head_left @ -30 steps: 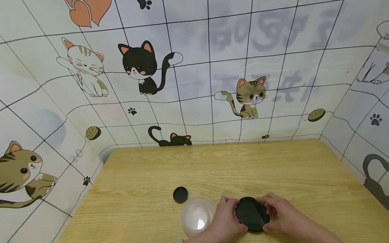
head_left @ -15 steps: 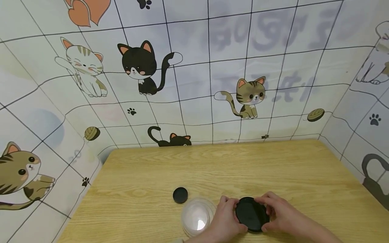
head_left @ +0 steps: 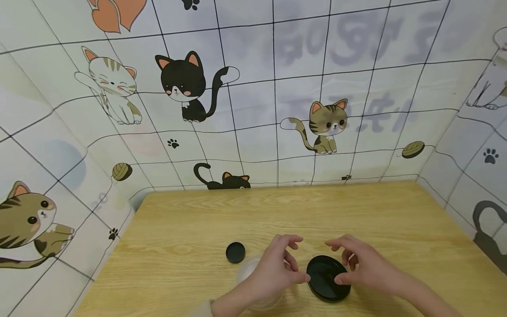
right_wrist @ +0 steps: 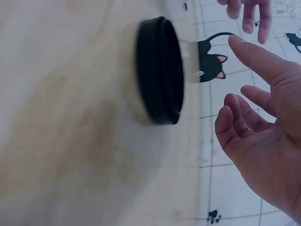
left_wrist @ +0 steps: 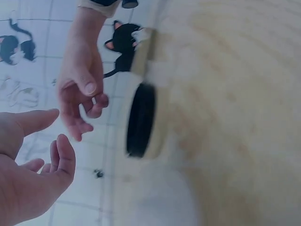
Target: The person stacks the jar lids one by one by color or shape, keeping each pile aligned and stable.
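A shallow black round dish or lid [head_left: 325,288] with a raised rim lies on the wooden table. My left hand [head_left: 273,268] hovers left of it, fingers loosely bent and holding nothing. Over its right side is my right hand [head_left: 362,268], whose thumb overlaps the black piece in the head view. Both wrist views show the hands raised off the black rim [right_wrist: 157,70], with air between. A clear round plastic container [head_left: 246,268] stands left of the black piece, mostly hidden behind my left hand and wrist.
A small black disc [head_left: 235,252] lies on the table [head_left: 178,229] behind and left of the clear container. Around the table hangs a white gridded sheet [head_left: 253,110] printed with cats, meeting its back edge.
Both hands have let go of the black round piece and lifted up and away from it. The left hand now covers more of the clear container. The black piece stays in place.
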Demonstrator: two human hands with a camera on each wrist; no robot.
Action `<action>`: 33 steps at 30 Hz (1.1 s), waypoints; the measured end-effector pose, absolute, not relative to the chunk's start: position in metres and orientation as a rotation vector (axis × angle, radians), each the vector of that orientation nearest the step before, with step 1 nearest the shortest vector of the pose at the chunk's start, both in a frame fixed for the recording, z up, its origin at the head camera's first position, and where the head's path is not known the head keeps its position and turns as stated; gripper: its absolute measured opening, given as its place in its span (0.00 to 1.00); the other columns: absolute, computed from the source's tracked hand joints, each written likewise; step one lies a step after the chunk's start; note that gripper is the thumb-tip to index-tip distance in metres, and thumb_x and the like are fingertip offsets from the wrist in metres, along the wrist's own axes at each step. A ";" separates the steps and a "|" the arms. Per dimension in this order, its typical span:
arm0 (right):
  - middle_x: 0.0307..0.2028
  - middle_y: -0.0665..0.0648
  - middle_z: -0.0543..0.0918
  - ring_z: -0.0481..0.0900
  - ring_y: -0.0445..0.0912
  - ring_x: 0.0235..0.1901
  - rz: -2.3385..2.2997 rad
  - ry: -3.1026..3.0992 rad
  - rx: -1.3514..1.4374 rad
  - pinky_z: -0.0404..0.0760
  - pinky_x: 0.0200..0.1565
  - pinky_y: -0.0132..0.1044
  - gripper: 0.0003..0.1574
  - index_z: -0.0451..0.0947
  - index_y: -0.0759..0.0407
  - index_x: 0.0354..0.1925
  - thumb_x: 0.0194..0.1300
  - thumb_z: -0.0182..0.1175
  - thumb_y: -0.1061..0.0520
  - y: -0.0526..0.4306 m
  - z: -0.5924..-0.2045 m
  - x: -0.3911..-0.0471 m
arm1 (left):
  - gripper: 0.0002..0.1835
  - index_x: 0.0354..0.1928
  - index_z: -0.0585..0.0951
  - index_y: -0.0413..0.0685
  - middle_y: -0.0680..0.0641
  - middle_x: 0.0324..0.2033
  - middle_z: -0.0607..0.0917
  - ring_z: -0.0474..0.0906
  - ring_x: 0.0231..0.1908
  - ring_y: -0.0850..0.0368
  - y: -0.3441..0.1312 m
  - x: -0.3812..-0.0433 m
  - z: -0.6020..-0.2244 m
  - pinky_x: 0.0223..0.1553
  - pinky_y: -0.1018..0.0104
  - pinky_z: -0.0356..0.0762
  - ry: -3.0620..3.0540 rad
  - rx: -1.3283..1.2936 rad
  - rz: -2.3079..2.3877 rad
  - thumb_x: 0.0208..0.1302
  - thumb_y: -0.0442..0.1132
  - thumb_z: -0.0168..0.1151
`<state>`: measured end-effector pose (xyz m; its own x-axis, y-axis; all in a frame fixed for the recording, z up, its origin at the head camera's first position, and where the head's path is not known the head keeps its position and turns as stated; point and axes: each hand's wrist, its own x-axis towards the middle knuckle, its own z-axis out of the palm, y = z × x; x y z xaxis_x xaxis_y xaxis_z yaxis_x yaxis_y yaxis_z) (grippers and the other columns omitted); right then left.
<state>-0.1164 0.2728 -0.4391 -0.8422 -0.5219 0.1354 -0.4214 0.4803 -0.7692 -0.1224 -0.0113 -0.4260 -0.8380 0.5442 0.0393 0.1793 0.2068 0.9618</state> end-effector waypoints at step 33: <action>0.48 0.61 0.80 0.79 0.45 0.39 -1.202 2.387 -0.882 0.80 0.40 0.38 0.36 0.71 0.67 0.67 0.68 0.69 0.54 0.105 -0.449 -0.234 | 0.45 0.75 0.60 0.38 0.33 0.57 0.65 0.77 0.37 0.51 -0.188 -0.188 -0.474 0.37 0.65 0.79 2.195 0.370 1.771 0.59 0.25 0.73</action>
